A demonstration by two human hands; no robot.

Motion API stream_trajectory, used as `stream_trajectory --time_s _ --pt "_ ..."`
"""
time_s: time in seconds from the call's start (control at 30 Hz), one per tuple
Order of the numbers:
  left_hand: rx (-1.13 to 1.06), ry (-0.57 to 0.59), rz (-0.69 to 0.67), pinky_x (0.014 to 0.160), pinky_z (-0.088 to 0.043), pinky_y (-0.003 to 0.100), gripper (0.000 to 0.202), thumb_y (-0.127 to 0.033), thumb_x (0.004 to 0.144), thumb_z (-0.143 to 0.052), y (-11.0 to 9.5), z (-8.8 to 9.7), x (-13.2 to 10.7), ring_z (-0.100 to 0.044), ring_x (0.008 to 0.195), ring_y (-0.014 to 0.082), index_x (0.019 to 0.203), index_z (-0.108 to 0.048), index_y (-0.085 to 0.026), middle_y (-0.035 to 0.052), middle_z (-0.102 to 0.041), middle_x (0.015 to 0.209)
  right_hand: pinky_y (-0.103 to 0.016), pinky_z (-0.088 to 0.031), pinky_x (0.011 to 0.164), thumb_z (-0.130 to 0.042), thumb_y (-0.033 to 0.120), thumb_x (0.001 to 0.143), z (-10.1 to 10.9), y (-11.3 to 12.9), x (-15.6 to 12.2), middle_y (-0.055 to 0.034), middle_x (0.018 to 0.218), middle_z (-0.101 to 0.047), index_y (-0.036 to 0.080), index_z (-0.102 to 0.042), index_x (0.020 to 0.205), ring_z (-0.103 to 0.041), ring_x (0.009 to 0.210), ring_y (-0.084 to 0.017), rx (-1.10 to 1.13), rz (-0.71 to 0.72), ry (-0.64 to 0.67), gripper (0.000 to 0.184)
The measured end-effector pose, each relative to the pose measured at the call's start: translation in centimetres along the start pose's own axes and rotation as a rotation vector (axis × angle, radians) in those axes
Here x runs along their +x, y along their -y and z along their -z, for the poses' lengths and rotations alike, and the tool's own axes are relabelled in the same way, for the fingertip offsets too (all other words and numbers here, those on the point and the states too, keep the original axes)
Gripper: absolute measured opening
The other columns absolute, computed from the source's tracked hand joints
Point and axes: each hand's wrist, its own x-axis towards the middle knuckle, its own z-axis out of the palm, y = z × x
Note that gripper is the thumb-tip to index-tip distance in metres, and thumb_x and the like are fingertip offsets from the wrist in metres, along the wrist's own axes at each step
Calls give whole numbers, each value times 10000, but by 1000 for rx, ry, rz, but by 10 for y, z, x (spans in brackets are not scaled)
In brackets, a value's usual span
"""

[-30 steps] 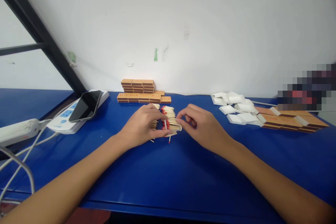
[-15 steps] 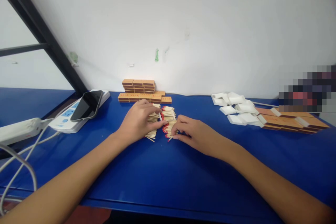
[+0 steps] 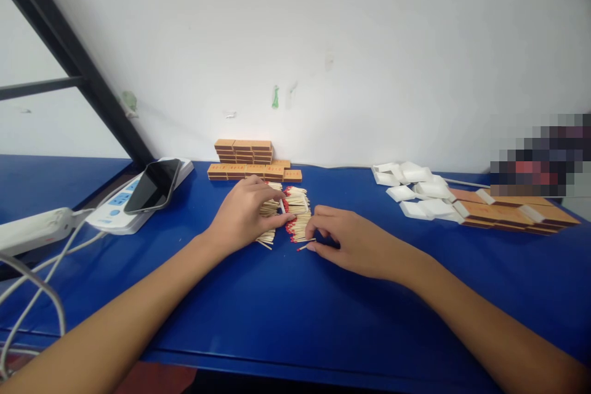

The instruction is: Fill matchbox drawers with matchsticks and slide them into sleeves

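My left hand (image 3: 240, 212) is closed, thumb and fingers on either side of a narrow white piece, apparently a matchbox tray (image 3: 282, 205), mostly hidden by the hand. Beneath and behind that hand lies one pile of matches (image 3: 266, 237). A second pile of matches (image 3: 299, 212), red heads facing left, sits between my two hands. At this pile's near right corner, my right hand (image 3: 339, 237) has its thumb and curled fingers at the tail of a single match (image 3: 302, 248), whose red head points left.
Orange matchboxes (image 3: 244, 154) are stacked against the wall. To the right lie white trays (image 3: 422, 191) and more orange matchboxes (image 3: 498, 215). A phone (image 3: 154, 186) rests on a power strip (image 3: 120, 212) at left, beside cables (image 3: 50, 292). The blue table (image 3: 295, 320) ends at the front edge.
My right hand has shifted slightly right and away from the pile. The single match has moved a little with it and now lies flatter. My left hand stays in place.
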Motion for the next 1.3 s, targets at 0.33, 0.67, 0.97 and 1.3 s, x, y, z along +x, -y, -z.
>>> stream_trajectory --time_s 0.33,0.67,0.97,1.3 --pt "12 3 -9 740 -438 289 346 -196 784 -992 1 0 -1 -569 837 197 1020 -743 -151 -7 -669 881 -283 -418 721 -545 190 1025 0 -3 2 -24 960 -620 197 -655 934 -567 809 -146 38 -4 59 143" --pt "-59 53 -72 806 -449 328 412 -252 778 -1005 -5 -1 0 -578 842 206 1074 -738 -146 2 -677 875 -282 -399 677 -568 244 1034 4 -9 7 -1 878 -544 203 -640 950 -503 710 -132 40 -15 -330 118" --pt "-187 55 -123 770 -458 320 357 -267 839 -960 -13 -3 0 -575 818 196 1073 -732 -124 13 -661 874 -272 -404 657 -567 210 1030 -7 -8 7 -7 898 -557 204 -644 953 -526 708 -126 -7 49 -388 109" --pt "-64 21 -53 776 -446 321 392 -239 786 -997 -4 -3 -1 -571 835 199 1065 -736 -151 -5 -674 879 -278 -385 643 -588 210 1002 1 -4 6 12 811 -525 193 -662 918 -482 659 -118 -28 78 -421 114"
